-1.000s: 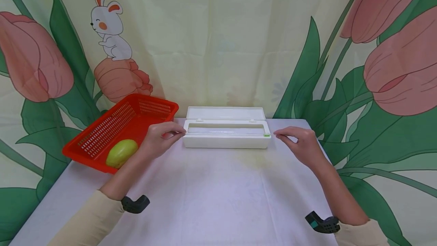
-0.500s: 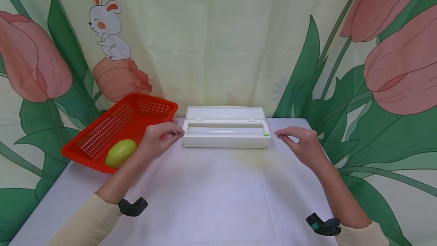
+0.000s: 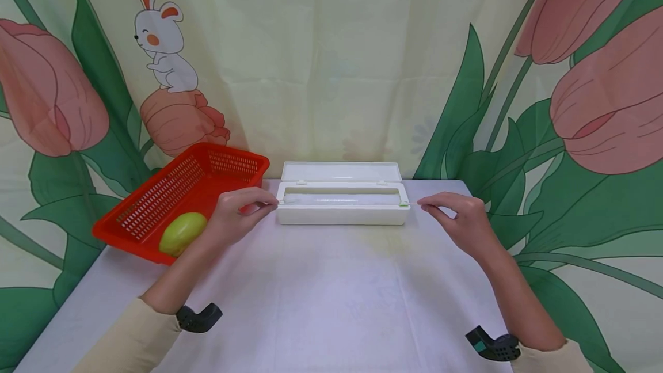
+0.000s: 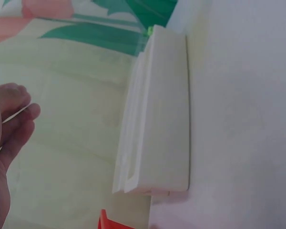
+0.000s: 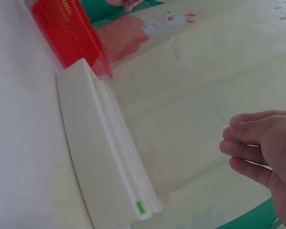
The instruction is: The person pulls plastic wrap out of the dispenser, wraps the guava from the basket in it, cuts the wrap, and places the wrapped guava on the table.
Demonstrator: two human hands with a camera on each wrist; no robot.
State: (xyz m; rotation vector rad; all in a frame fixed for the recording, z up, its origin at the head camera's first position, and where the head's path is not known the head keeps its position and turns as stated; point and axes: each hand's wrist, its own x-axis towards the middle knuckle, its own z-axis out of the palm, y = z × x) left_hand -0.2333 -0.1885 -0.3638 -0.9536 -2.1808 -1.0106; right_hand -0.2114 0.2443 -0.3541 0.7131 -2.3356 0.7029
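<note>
A white cling film dispenser (image 3: 340,215) stands at the back of the table, its lid (image 3: 340,171) raised and a roll of clear film (image 3: 336,199) showing in the slot. At its left end my left hand (image 3: 239,214) pinches between thumb and fingertips. Beyond the right end, my right hand (image 3: 462,217) holds the same kind of pinch. The film's edge, faint and see-through, appears to run between both hands; its exact outline is hard to make out. A small green slider (image 5: 140,207) sits at the dispenser's right end.
A red perforated basket (image 3: 150,203) lies at an angle on the left, partly behind my left forearm. Inside it is a yellow-green oval fruit (image 3: 182,233). A printed curtain (image 3: 321,73) hangs behind the white-covered table (image 3: 331,298).
My left hand has shifted very slightly left, still pinching, and the right hand has stayed nearly in place. The dispenser, basket and fruit hold their places on the table.
</note>
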